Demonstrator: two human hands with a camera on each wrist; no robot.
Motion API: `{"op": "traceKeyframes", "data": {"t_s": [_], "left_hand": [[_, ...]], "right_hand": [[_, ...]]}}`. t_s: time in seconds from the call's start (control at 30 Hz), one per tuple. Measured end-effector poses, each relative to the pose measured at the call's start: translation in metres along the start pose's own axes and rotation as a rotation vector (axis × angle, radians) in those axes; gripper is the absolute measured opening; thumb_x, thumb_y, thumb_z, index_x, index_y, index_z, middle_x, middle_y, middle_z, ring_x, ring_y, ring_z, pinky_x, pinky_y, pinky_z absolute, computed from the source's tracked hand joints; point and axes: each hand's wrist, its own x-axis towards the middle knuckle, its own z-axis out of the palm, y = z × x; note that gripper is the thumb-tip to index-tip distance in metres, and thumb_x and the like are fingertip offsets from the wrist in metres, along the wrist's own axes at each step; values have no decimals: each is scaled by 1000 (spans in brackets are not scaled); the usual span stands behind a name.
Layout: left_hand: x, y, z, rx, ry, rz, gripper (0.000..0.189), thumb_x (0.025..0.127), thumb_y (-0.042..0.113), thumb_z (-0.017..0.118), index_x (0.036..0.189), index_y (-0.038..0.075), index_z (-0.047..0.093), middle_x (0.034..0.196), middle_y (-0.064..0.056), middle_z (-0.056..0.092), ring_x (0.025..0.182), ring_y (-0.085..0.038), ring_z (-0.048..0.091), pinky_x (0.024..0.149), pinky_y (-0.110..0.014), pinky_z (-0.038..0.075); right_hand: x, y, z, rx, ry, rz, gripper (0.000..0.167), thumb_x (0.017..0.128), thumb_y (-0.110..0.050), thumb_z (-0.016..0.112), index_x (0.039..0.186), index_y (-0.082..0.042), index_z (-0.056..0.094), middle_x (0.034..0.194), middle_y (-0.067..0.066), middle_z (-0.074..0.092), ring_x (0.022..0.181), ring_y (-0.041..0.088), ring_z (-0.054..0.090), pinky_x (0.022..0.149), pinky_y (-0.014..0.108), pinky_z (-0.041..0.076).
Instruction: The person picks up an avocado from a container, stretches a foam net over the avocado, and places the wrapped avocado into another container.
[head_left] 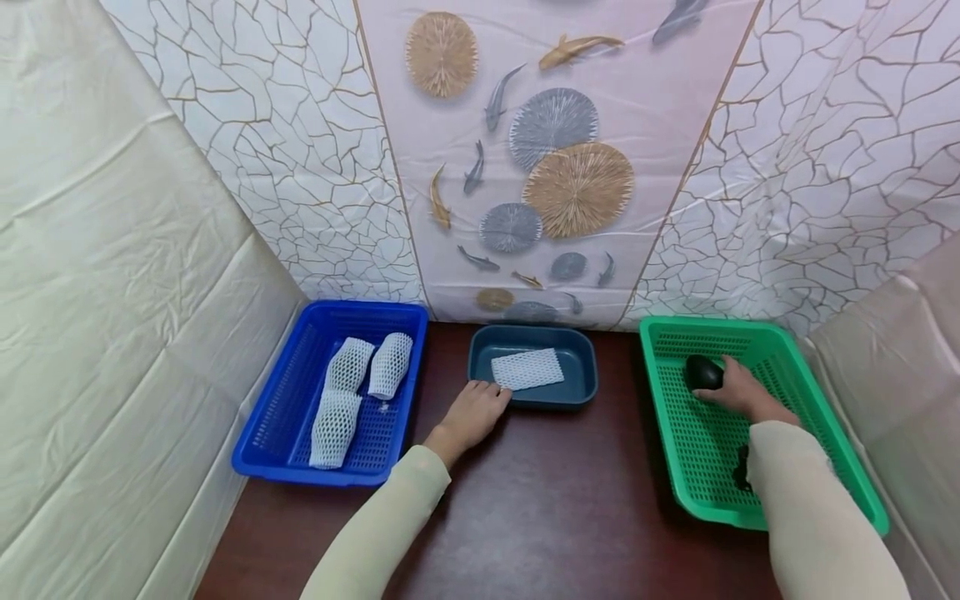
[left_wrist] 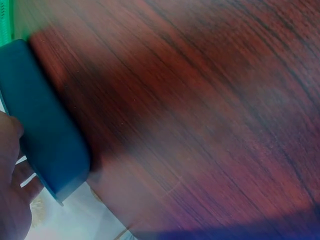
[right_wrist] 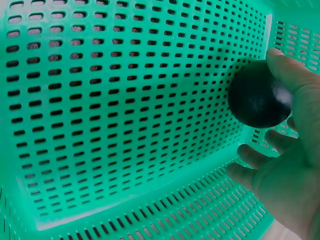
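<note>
At the near left corner of the dark teal dish [head_left: 579, 396], my left hand [head_left: 476, 410] holds the rim, thumb outside and fingers over the edge in the left wrist view. A flat white foam net sleeve [head_left: 527, 369] lies in this dish. On the right, my right hand [head_left: 738, 390] reaches into the green basket [head_left: 701, 467] and grips a smooth, black, rounded object [right_wrist: 257, 97] between thumb and fingers. Its exact kind cannot be told. Another dark object [head_left: 742, 468] in the basket is partly hidden by the right sleeve.
To the left stands a blue basket [head_left: 322, 477] with several white net-wrapped pieces [head_left: 335, 429] in it. All containers sit on a dark brown wooden table [head_left: 570, 500]. Patterned cloth [head_left: 517, 275] hangs behind, and pale padded walls [head_left: 187, 358] close both sides.
</note>
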Motion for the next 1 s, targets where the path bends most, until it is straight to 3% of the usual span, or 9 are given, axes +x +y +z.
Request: {"op": "traceKeyframes", "data": {"t_s": [0.43, 0.73, 1.0], "left_hand": [[1, 0, -5, -16, -53, -2, 26, 104, 10, 59, 127, 17, 66, 112, -3, 72, 102, -19, 70, 89, -36, 56], [2, -1, -6, -39, -39, -14, 26, 103, 9, 61, 127, 17, 68, 112, -3, 73, 101, -18, 70, 89, -36, 56], [2, -1, 0, -53, -34, -14, 25, 103, 10, 61, 125, 19, 69, 112, -2, 73, 100, -18, 70, 88, -36, 56]], "right_hand": [[9, 7, 7, 20, 10, 8, 102, 102, -37, 60, 152, 23, -6, 150, 56, 6, 135, 72, 17, 106, 77, 30], [13, 5, 6, 17, 13, 16, 100, 103, -41, 58, 150, 27, 0, 146, 57, 13, 132, 72, 26, 103, 74, 37], [16, 6, 7, -15, 27, 9, 88, 105, -29, 57, 148, 28, 5, 142, 57, 22, 127, 70, 34, 98, 71, 42]]}}
